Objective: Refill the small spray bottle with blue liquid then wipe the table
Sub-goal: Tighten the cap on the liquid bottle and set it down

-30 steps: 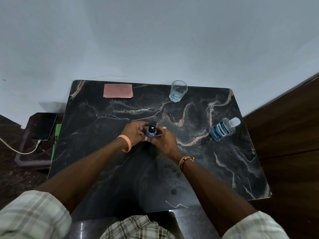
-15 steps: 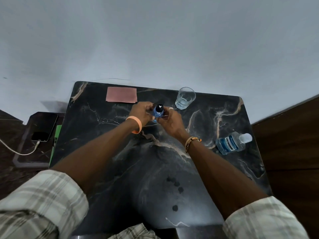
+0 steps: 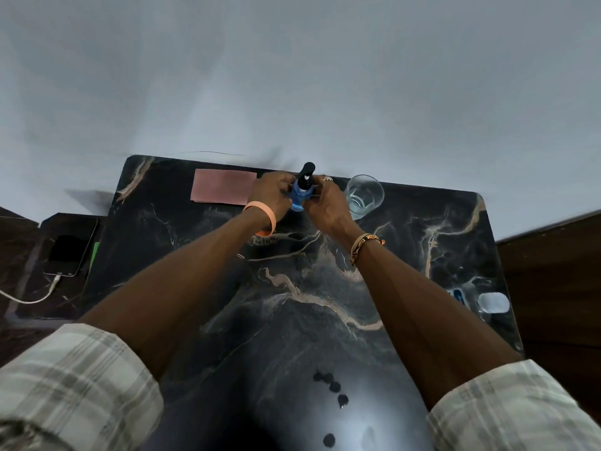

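Note:
A small blue spray bottle with a black spray top is held up above the far edge of the dark marble table. My left hand grips its left side and my right hand grips its right side, fingers curled round it. A pink folded cloth lies flat at the far left of the table. The larger bottle of blue liquid with a white cap lies at the right edge, partly hidden by my right forearm.
A clear drinking glass with some water stands just right of my right hand. A phone on a charging cable rests on a low stand left of the table. Several dark drops mark the near tabletop. A wooden panel flanks the right.
Both hands have carried the spray bottle away from me, from the table's middle to above its far edge by the glass. The camera has tilted, so the big bottle sits lower right.

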A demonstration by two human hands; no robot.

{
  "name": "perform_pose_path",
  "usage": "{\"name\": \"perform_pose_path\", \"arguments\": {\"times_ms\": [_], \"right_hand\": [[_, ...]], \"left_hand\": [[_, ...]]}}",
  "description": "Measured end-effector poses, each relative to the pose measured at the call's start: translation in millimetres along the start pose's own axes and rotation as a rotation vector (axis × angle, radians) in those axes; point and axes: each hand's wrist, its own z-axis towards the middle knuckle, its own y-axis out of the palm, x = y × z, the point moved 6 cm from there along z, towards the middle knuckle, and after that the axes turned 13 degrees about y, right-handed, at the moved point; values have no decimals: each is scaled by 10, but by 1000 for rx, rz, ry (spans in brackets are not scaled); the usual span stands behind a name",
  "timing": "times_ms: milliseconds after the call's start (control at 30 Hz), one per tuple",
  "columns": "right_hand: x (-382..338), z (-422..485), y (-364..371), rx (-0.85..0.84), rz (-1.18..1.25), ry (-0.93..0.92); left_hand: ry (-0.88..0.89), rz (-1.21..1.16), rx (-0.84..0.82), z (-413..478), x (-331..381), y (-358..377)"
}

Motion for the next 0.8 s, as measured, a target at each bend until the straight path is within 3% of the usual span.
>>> {"name": "perform_pose_path", "arguments": {"times_ms": [800], "right_hand": [[170, 351, 213, -36, -60, 85]], "left_hand": [[-65, -16, -20, 106, -439, 169]]}}
